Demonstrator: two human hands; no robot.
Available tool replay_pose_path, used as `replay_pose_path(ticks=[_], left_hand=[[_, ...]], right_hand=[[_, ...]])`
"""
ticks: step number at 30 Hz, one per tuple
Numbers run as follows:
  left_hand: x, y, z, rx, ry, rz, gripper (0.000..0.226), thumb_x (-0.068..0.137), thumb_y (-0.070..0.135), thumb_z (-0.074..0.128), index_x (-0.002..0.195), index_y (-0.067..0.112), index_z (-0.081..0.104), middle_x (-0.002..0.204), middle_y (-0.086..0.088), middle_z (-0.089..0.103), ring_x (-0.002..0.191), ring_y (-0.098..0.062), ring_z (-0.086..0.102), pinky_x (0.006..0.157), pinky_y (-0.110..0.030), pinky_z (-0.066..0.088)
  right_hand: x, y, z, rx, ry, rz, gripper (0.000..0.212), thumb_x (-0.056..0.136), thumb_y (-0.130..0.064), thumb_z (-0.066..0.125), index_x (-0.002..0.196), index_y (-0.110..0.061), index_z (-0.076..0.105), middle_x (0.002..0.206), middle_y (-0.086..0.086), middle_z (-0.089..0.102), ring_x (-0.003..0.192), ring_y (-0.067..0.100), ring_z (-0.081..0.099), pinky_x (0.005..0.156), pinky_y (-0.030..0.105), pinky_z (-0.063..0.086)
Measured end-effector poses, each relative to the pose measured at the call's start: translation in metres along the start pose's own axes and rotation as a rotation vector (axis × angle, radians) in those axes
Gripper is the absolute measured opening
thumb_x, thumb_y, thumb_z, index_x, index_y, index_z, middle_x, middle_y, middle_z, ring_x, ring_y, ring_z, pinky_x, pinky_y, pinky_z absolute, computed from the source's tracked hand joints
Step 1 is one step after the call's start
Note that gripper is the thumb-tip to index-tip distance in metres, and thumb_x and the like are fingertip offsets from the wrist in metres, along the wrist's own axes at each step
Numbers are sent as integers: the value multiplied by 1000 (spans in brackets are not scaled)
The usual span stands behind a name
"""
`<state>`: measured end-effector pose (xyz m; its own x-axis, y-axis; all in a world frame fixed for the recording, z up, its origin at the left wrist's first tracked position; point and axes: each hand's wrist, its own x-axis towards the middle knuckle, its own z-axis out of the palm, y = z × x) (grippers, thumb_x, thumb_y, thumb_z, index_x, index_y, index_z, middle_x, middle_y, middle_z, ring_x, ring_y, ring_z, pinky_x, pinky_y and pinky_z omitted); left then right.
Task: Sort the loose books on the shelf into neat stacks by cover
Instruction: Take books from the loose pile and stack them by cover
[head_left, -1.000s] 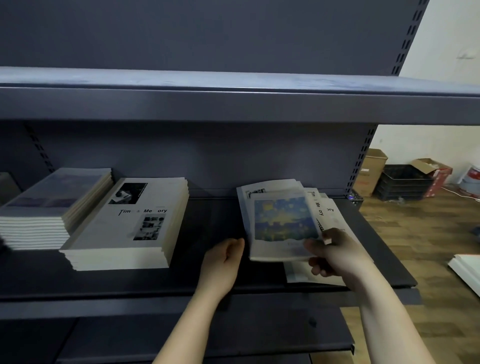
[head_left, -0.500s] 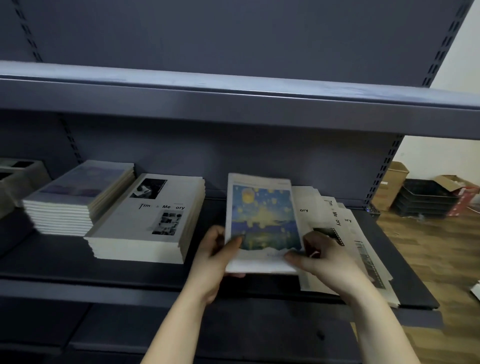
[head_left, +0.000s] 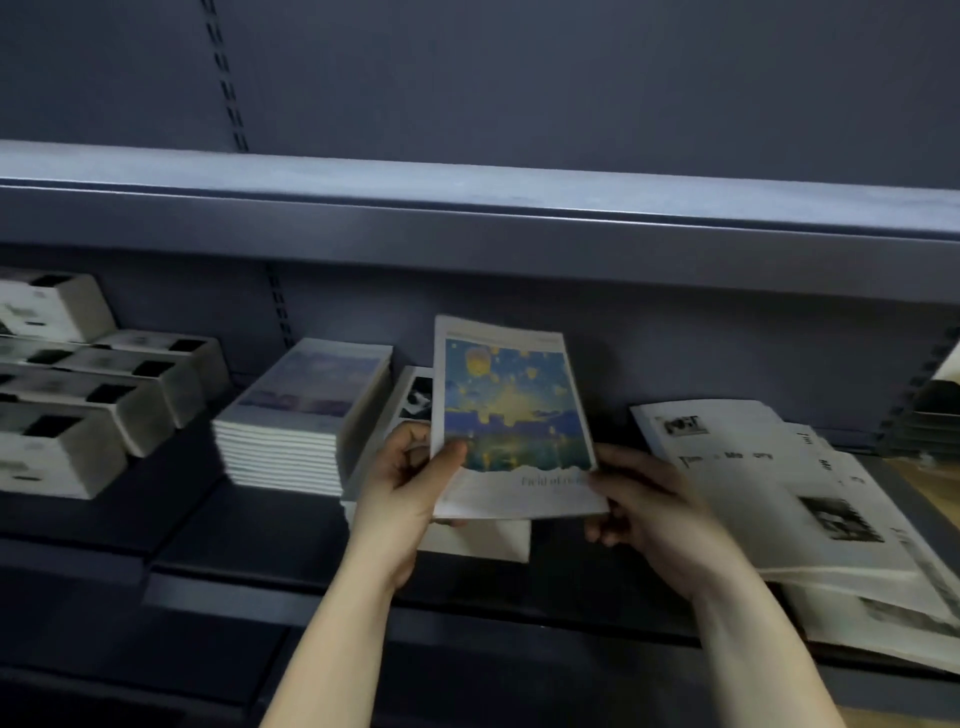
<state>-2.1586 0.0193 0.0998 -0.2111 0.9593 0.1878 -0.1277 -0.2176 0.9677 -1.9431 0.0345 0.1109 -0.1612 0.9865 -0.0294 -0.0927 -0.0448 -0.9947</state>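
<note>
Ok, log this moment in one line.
left hand + right hand grip lantern-cover book | over photo-cover stack | loose pile right, fanned

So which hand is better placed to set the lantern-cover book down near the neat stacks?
Left, probably: the left hand grips the lantern-cover book by its left edge, nearest the purple-cover stack; the right hand only pinches a corner.

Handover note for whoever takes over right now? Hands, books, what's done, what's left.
Left hand: grips the left edge of the blue lantern book, thumb on the cover.
Right hand: pinches the book's lower right corner.
The book is held up in front of the white photo-cover stack.
Done: the purple-cover stack and the white one look neat.
Left: place this book (no matching stack in view), then sort the loose pile fanned out at the right.
</note>
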Motion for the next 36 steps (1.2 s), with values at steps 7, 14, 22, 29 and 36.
replay_pose_path(ticks=[7, 14, 22, 29, 36], left_hand=[[21, 6, -99, 140, 108, -6, 15, 88, 27, 64, 90, 12, 61, 77, -6, 68, 64, -19, 63, 44, -28, 45], [30, -14, -202, 947, 185, 443, 38, 88, 55, 39, 72, 24, 56, 45, 4, 48, 42, -10, 50, 41, -32, 41], [30, -64, -246, 1188, 86, 394, 32, 86, 49, 42, 73, 25, 58, 71, 13, 55, 61, -7, 53, 44, -27, 42], [40, -85, -244, 1200, 64, 444, 28, 84, 42, 46, 72, 21, 61, 77, 6, 54, 73, -16, 51, 59, -30, 43], [39, -90, -243, 1224, 96, 427, 25, 83, 42, 47, 78, 24, 63, 83, 10, 57, 80, -17, 52, 68, -32, 41]], right_hand=[[24, 14, 97, 58, -54, -27, 26, 94, 4, 49, 92, -9, 72, 75, 10, 69, 51, 23, 56, 46, 23, 48], [54, 21, 169, 80, 63, 8, 19, 95, 2, 50, 109, 2, 64, 90, 16, 62, 57, 25, 58, 51, 22, 51], [87, 25, 214, -9, 100, 97, 11, 94, -1, 55, 99, 0, 64, 81, 13, 63, 57, 18, 61, 45, 18, 46], [110, 27, 226, -436, 160, 8, 13, 93, -12, 56, 93, -7, 67, 78, 8, 64, 53, 13, 61, 50, 24, 42], [119, 34, 238, -547, 180, -62, 13, 92, -11, 57, 85, -8, 67, 67, 2, 59, 53, 10, 55, 52, 21, 44]])
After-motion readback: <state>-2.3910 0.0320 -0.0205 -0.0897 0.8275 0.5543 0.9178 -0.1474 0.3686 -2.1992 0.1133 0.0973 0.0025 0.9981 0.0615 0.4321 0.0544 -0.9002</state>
